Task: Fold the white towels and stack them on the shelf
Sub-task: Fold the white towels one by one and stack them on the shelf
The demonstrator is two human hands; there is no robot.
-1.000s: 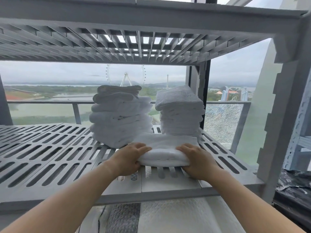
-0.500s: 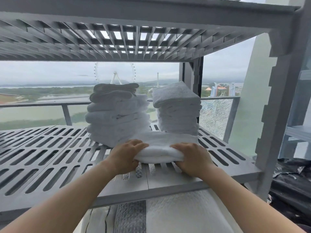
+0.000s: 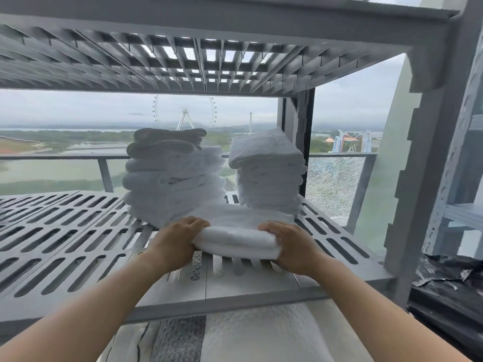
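left hand [image 3: 177, 241]: fingers curling over the left end of the folded towel [image 3: 239, 237], thumb side on top, gripping it.
right hand [image 3: 290, 244]: fingers wrapping the right end of the same towel, gripping it; fingertips tucking under the near fold.
folded towel: one, white, lying flat on the slatted shelf [image 3: 65, 244], near the front edge, its far edge touching the bases of both stacks.
stacks: two, sitting behind the held towel. left stack [image 3: 172, 178] is rounded, looser folds, two darker-edged pieces on top. right stack [image 3: 269, 173] is squarer, top piece tilting. Layer count in each: cannot tell exactly.
gap: narrow slot showing between the two stacks.
shelf edges: front lip running just below both wrists; right post [image 3: 428, 178] standing near the right stack; upper shelf [image 3: 183, 61] sitting above the stack tops with some clearance.
open room: left half of the slatted shelf is lying bare.
below: quilted white cover [image 3: 261, 335] showing under the front lip.
right side: black plastic sheet [image 3: 449, 291] lying beside the post.
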